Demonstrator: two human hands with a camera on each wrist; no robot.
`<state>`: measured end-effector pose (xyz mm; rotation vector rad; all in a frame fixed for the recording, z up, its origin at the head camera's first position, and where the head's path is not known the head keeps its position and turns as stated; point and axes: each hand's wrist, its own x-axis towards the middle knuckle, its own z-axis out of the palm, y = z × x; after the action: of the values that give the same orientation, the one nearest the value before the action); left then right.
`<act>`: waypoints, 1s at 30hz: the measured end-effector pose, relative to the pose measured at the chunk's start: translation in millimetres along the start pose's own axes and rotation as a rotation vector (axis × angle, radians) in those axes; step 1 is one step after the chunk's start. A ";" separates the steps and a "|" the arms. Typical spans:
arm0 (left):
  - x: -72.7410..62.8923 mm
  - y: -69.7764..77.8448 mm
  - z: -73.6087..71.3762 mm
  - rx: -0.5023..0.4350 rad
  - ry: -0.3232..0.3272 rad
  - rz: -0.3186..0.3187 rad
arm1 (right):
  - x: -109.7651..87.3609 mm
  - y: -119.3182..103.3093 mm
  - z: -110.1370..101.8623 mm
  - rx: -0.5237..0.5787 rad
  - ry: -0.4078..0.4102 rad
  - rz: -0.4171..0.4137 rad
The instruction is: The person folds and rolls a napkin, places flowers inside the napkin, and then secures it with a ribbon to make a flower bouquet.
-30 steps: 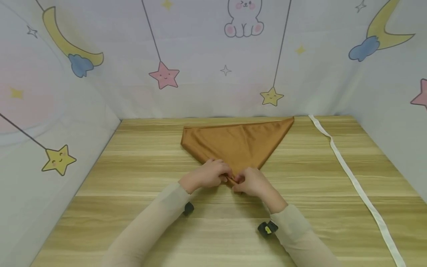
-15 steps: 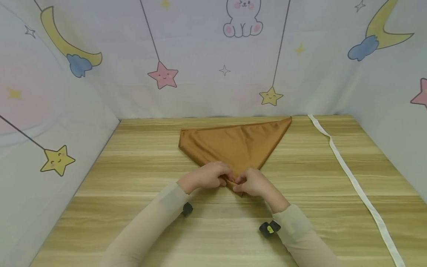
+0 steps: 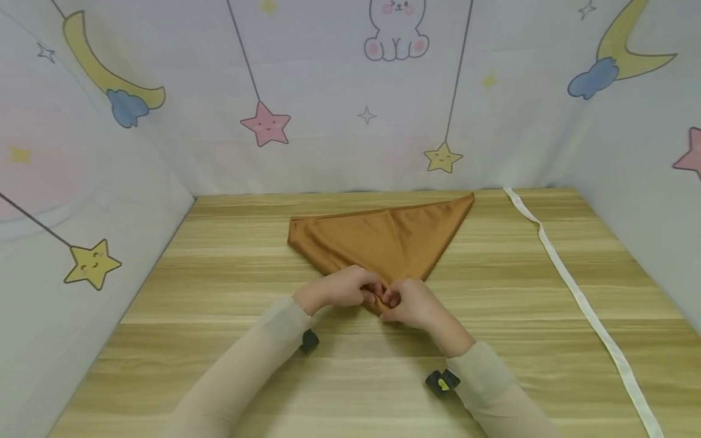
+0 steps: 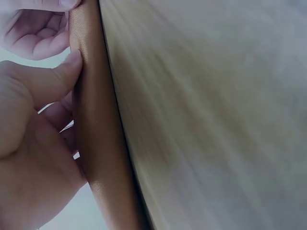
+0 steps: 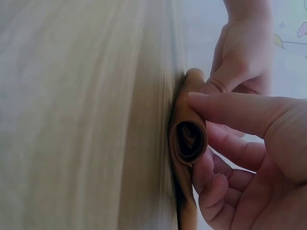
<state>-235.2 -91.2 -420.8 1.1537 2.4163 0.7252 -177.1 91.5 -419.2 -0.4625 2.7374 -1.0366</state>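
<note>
A brown satiny cloth (image 3: pixel 378 240) lies folded in a roughly triangular shape, its long straight edge at the back and its near corner rolled up. My left hand (image 3: pixel 345 287) pinches the roll from the left, the thumb on its near side. Just beside it, my right hand (image 3: pixel 414 304) holds the roll's right part between thumb and curled fingers. In the right wrist view the roll's open end (image 5: pixel 173 149) shows spiral layers inside, below the right thumb (image 5: pixel 235 108). Along the left wrist view the rolled edge (image 4: pixel 96 110) runs smooth under the left thumb (image 4: pixel 53 84).
A long white ribbon (image 3: pixel 575 292) runs down the right side of the wooden table (image 3: pixel 219 377). White fabric walls (image 3: pixel 328 158) with printed stars and moons stand behind and on both sides. Small black wrist devices (image 3: pixel 442 382) hang by the sleeves.
The cloth has shifted slightly left and towards me, its left end most. The roll's lower right end, seen sticking out half a second ago, is now largely covered by my right hand.
</note>
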 end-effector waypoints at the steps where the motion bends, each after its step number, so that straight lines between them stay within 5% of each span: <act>1: -0.3 -0.3 0.4 0.011 0.009 0.012 | -0.3 -0.6 0.1 -0.003 0.001 0.002; 6: -3.6 -0.2 1.7 0.101 0.050 0.077 | -0.8 -0.8 1.1 0.000 0.009 0.011; 13: -6.9 3.3 4.2 0.191 0.047 0.062 | -0.1 2.2 -0.9 -0.003 0.018 0.019; 23: -1.2 1.3 6.3 0.108 0.035 0.079 | -2.1 4.5 -2.6 0.073 -0.015 0.028; 30: 0.0 2.0 6.5 0.083 0.009 0.069 | -1.8 3.2 1.2 0.027 -0.004 0.013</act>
<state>-230.7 -88.2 -424.9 1.2745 2.4452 0.6571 -175.8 93.6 -422.1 -0.4415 2.7154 -1.0670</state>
